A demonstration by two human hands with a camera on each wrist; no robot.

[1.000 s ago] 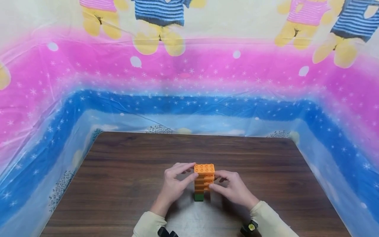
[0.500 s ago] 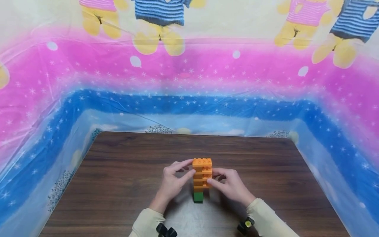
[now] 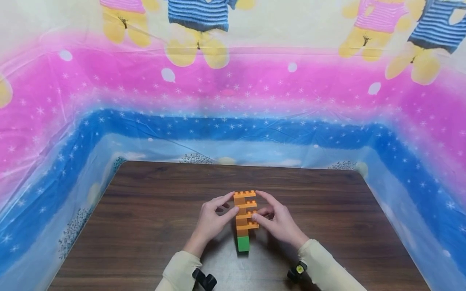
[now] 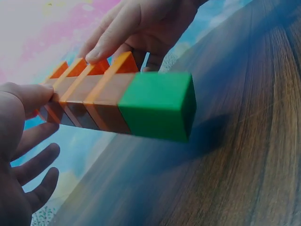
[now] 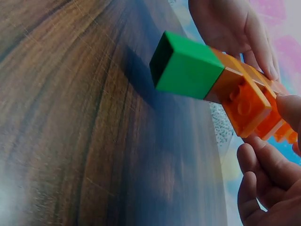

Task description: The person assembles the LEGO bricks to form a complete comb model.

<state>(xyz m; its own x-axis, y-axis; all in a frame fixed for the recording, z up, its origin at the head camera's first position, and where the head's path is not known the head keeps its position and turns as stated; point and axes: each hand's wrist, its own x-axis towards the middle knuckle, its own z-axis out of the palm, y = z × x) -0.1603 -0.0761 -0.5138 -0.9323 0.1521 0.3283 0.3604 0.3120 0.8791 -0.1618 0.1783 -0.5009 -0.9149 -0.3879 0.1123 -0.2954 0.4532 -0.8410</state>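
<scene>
A toy-brick tower (image 3: pixel 241 221) of orange and brownish-orange pieces has a green block (image 3: pixel 243 243) at its lower end. Thin orange plates (image 5: pixel 251 113) stick out along its right side. My left hand (image 3: pixel 212 220) pinches the upper left of the tower between thumb and forefinger; its other fingers (image 4: pixel 40 162) are spread apart from it. With the thumb on a jutting plate and the forefinger at the top, my right hand (image 3: pixel 278 220) holds the other side. Both wrist views show the green block raised off the table, its underside visible, the tower tilted.
The dark wood-grain table (image 3: pixel 164 194) lies beneath the hands. A pink and blue patterned cloth (image 3: pixel 255 81) hangs behind and around it. Black wrist bands with devices (image 3: pixel 204 279) sit over the pale sleeves (image 3: pixel 327 266).
The tower has risen and tilted, its top edge moving up and slightly left and the green block's front showing more. My right forefinger has moved up to the tower's top right corner.
</scene>
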